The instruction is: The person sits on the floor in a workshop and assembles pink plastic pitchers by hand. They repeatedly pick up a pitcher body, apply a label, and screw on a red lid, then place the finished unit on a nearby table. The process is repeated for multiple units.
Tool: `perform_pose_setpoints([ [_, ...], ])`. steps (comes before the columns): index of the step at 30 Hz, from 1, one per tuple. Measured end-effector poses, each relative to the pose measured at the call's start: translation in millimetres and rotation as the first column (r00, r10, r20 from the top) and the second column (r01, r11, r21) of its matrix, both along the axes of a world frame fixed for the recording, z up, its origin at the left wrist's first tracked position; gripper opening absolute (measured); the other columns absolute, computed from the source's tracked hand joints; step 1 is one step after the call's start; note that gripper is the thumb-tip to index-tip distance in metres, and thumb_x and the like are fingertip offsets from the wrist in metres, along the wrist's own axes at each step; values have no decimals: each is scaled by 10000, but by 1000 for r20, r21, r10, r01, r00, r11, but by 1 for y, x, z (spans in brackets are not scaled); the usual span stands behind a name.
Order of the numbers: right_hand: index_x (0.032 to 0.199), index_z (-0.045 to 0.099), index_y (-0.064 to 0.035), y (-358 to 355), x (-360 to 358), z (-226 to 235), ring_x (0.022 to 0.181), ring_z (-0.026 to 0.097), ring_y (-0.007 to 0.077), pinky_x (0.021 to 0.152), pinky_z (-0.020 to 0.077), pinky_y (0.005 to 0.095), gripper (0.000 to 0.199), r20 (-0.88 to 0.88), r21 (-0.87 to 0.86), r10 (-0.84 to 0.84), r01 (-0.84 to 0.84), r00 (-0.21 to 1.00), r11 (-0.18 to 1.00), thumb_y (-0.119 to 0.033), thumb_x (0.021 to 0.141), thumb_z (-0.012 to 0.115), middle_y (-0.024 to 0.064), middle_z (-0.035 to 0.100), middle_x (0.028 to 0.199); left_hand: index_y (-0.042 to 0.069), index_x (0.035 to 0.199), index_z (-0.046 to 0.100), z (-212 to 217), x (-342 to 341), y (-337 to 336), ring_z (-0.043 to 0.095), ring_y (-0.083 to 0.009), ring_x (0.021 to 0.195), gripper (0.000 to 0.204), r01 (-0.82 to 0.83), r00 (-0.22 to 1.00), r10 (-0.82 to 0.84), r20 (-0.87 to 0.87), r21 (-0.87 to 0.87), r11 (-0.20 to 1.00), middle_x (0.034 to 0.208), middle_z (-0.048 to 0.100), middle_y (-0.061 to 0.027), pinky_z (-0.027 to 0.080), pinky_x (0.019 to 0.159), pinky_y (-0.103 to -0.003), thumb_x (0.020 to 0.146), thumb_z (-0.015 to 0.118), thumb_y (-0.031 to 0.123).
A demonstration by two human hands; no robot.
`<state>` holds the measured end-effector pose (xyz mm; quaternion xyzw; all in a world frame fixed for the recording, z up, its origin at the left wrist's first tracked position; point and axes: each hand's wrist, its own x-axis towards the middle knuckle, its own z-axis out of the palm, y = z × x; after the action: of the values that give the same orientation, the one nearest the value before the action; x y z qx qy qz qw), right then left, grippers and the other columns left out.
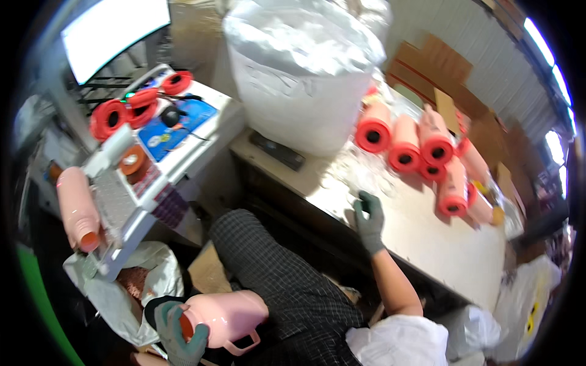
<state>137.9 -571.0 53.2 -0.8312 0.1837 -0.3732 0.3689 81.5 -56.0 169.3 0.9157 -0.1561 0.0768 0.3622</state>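
Observation:
My left hand (177, 332), in a grey-green glove, grips a glossy pink tumbler (229, 314) by its open end, over the lower left of my lap. The tumbler lies sideways, its loop handle pointing down toward me. At the edge of the pale workbench (421, 244) is my right hand (370, 222), gloved alike, with fingers curled toward the thumb. Whatever it may pinch is too small to make out. Just beyond its fingertips lie crumpled clear plastic scraps (366, 177). Several pink tumblers with red ends (403, 143) lie grouped at the bench's right side.
A large white sack (299, 91) stands on the bench beside a dark flat box (276, 151). To the left, a white machine table (201, 131) carries red rings (110, 119) and another pink tumbler (78, 204). Below it hangs a bag (165, 262) with pinkish bits; a screen (116, 36) glows above.

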Motion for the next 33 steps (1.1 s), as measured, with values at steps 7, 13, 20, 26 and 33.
perform_pose_setpoints([
  [7,1157,722,-12,81,105,33,892,684,163,793,557,304,195,201,117,406,-433,892,894,-76,973,713,91,702,1056,20,1057,640,12,28,-6,615,-384,917,418,-97,989,89,121,56,994,1007,629,-171,520,819,-460,715,809,192],
  [13,1168,718,-56,212,269,63,979,704,358,871,561,388,237,191,-95,703,-700,685,708,-154,954,741,173,707,1134,5,1076,597,-38,16,33,618,-388,926,396,-294,956,294,-11,-104,950,1011,615,-190,510,846,-446,790,792,196],
  [20,1220,668,-57,280,492,81,1236,605,398,1029,505,494,348,-25,-544,547,-470,837,695,-208,908,691,201,600,1388,-3,1199,625,-76,-7,68,579,-345,1075,398,-352,924,290,-251,-259,899,1133,582,-177,466,973,-422,855,760,144],
  [26,1295,682,-27,301,592,86,1479,437,402,1131,477,482,430,-304,-702,294,-422,906,573,-213,908,662,203,436,1605,-13,1262,616,-128,-26,59,591,-347,1142,363,-525,843,437,-312,-303,795,1206,607,-179,484,1000,-417,913,710,19],
  [33,1038,796,-65,294,637,76,1326,548,403,1125,458,461,289,-479,-474,340,-565,809,676,-308,889,745,234,627,1341,-11,1251,606,-113,-16,73,588,-347,1116,358,-462,866,393,-309,-194,865,1213,595,-169,479,989,-417,910,699,44],
])
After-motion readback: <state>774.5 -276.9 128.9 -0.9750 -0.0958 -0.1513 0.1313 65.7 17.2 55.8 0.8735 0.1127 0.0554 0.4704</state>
